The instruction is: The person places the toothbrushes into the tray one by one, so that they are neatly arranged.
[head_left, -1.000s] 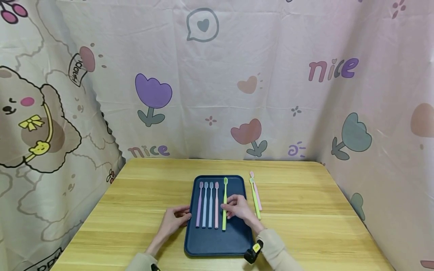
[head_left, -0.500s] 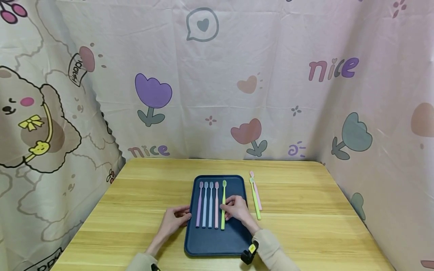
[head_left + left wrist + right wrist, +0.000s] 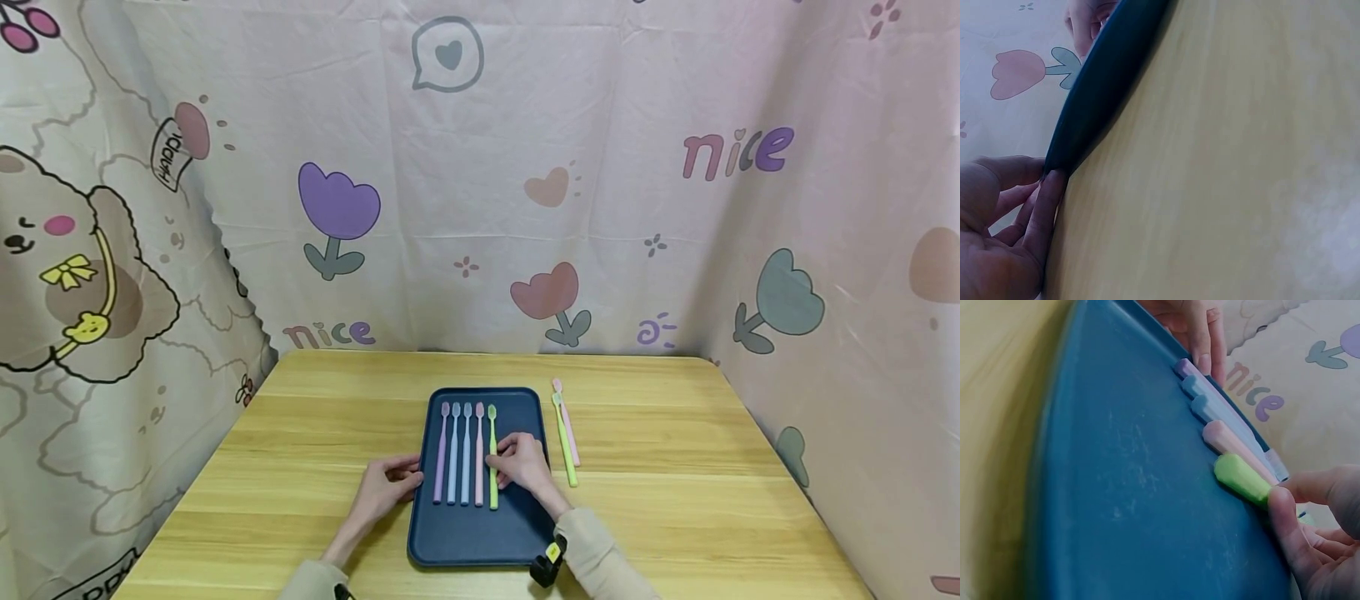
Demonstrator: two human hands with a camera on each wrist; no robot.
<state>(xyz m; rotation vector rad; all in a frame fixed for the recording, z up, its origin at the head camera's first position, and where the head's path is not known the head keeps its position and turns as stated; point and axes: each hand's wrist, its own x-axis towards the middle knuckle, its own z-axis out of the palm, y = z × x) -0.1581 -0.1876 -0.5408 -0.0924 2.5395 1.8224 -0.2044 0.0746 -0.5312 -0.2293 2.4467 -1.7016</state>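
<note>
A dark blue tray [image 3: 480, 542] lies on the table with a row of toothbrushes, heads toward the far side. From the left come a purple toothbrush [image 3: 440, 458], two blue ones and a pink toothbrush [image 3: 479, 458]. My right hand [image 3: 522, 462] pinches the handle of a yellow-green toothbrush [image 3: 492, 433] between thumb and finger, close to the right of the pink one. In the right wrist view, the green handle [image 3: 1241, 477] lies low over the tray floor. My left hand [image 3: 381, 492] grips the tray's left rim; the left wrist view shows its fingertips [image 3: 1054, 184] on that edge.
To the right of the tray, a second yellow-green toothbrush [image 3: 565, 442] and another pink toothbrush [image 3: 573, 437] lie side by side on the wooden table [image 3: 675, 467]. A patterned curtain [image 3: 480, 183] hangs behind the table and along both sides.
My right hand has shifted slightly left and toward me with the yellow-green toothbrush, whose head now lines up with the row. The left hand and the tray have stayed put.
</note>
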